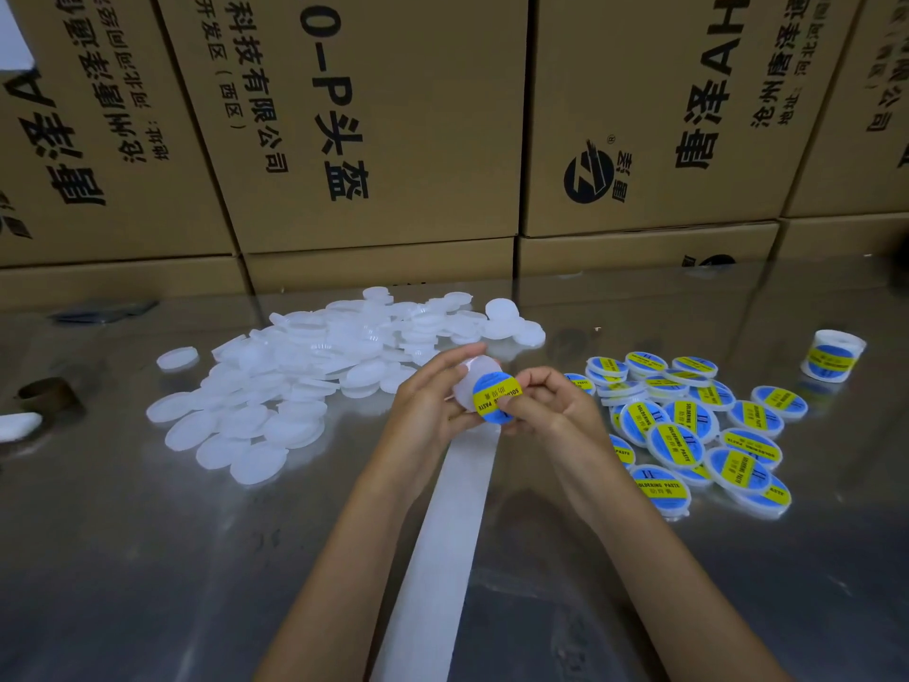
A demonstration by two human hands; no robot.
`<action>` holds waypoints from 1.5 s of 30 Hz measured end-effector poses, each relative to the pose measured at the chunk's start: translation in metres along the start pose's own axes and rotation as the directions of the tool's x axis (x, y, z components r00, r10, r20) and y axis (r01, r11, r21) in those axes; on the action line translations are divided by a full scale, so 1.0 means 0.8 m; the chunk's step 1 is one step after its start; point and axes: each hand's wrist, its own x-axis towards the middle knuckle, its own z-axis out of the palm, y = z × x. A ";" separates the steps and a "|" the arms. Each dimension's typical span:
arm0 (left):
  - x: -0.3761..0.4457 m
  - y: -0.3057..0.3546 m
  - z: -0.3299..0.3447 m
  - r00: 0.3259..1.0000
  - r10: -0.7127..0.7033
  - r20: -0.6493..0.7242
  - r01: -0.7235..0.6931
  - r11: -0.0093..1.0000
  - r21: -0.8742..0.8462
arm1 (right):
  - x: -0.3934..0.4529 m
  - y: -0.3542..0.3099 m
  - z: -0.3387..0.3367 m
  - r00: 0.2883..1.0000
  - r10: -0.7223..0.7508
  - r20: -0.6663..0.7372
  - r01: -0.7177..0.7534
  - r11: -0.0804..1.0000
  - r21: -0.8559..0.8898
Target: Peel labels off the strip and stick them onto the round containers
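Observation:
My left hand (433, 401) grips a white round container (474, 374) above the middle of the table. A blue and yellow label (496, 397) lies on the container's face. My right hand (546, 401) has curled fingers, and its thumb presses the label's lower edge. A white backing strip (442, 548) runs from under my hands to the near edge of the table. Several unlabelled white containers (295, 381) are heaped to the left. On the right lie several labelled containers (688, 430).
A roll of labels (833, 355) stands at the far right on the shiny metal table (147, 558). A brown ring (46, 392) and a white object (17, 425) sit at the left edge. Printed cardboard boxes (374, 130) wall off the back.

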 end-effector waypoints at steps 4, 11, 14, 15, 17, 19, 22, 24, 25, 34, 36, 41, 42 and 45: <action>-0.003 0.003 0.010 0.997 -0.054 0.058 0.058 0.995 -0.084 | 0.001 -0.001 0.001 0.995 -0.043 -0.088 0.040 0.999 -0.029; -0.004 0.000 0.016 0.992 -0.081 0.099 0.090 0.991 -0.097 | 0.001 0.001 0.006 0.981 -0.101 -0.168 0.093 0.994 -0.054; -0.003 -0.002 0.017 0.992 -0.078 0.097 0.085 0.993 -0.078 | 0.002 0.002 0.005 0.978 -0.110 -0.177 0.102 0.993 -0.053; -0.003 -0.002 0.017 0.992 -0.075 0.099 0.082 0.994 -0.071 | 0.002 0.003 0.005 0.977 -0.112 -0.179 0.104 0.993 -0.057; -0.003 -0.004 0.017 0.993 -0.064 0.101 0.069 0.996 -0.050 | 0.003 0.005 0.005 0.975 -0.123 -0.185 0.113 0.991 -0.065; -0.002 -0.005 0.018 0.994 -0.052 0.096 0.054 0.998 -0.024 | 0.004 0.008 0.005 0.972 -0.140 -0.191 0.125 0.988 -0.086; -0.003 -0.006 0.019 0.995 -0.055 0.088 0.055 0.998 0.005 | 0.006 0.012 0.003 0.962 -0.180 -0.203 0.147 0.975 -0.169; -0.003 -0.006 0.020 0.994 -0.067 0.089 0.067 0.998 0.002 | 0.007 0.015 0.002 0.953 -0.223 -0.206 0.172 0.955 -0.242; -0.003 -0.006 0.020 0.994 -0.073 0.085 0.074 0.997 -0.005 | 0.007 0.017 0.002 0.948 -0.243 -0.207 0.179 0.942 -0.285; -0.003 -0.009 0.016 0.985 -0.138 0.101 0.159 0.956 -0.246 | 0.002 0.028 0.003 0.901 -0.399 -0.172 0.252 0.803 -0.540; -0.002 -0.009 0.014 0.981 -0.163 0.107 0.190 0.918 -0.347 | 0.001 0.030 0.002 0.922 -0.345 -0.177 0.206 0.823 -0.530; -0.004 -0.008 0.016 0.973 -0.184 0.139 0.228 0.850 -0.475 | 0.001 0.035 0.002 0.949 -0.262 -0.176 0.122 0.819 -0.561; -0.005 -0.008 0.017 0.973 -0.184 0.141 0.229 0.853 -0.470 | 0.001 0.035 0.002 0.945 -0.274 -0.177 0.130 0.815 -0.565; -0.005 -0.010 0.019 0.969 -0.204 0.142 0.246 0.869 -0.429 | 0.004 0.035 -0.001 0.927 -0.316 -0.202 0.150 0.806 -0.573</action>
